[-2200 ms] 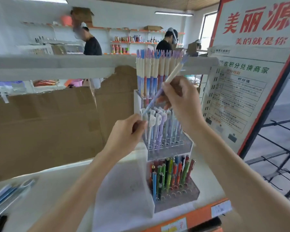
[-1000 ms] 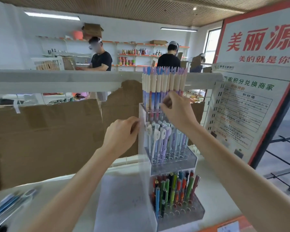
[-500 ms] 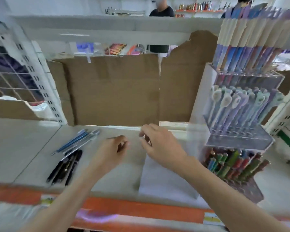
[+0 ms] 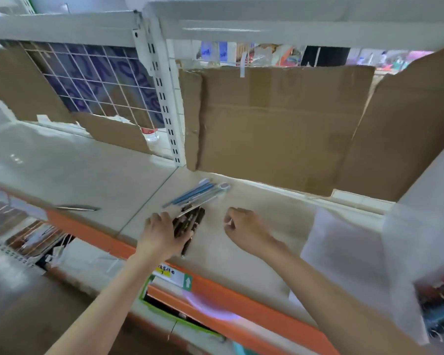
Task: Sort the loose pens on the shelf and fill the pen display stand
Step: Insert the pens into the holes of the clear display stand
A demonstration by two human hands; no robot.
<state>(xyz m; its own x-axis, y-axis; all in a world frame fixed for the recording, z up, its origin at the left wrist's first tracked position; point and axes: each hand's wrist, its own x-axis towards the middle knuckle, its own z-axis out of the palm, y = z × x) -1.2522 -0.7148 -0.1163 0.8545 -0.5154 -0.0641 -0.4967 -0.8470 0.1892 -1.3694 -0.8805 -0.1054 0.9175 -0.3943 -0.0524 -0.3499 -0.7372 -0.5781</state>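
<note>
Black pens (image 4: 190, 222), blue pens (image 4: 195, 192), side by side

The shelf (image 4: 75, 160) is showing a smooth, glossy pale surface that is catching light glints, with an orange painted front edge (image 4: 241, 301). Matt brown corrugated cardboard (image 4: 280, 129) is standing behind it, beside a white painted metal upright (image 4: 164, 98) and a white wire grid (image 4: 95, 83). The blue pens (image 4: 195, 193) and black pens (image 4: 190, 221) are looking like shiny plastic.
</note>
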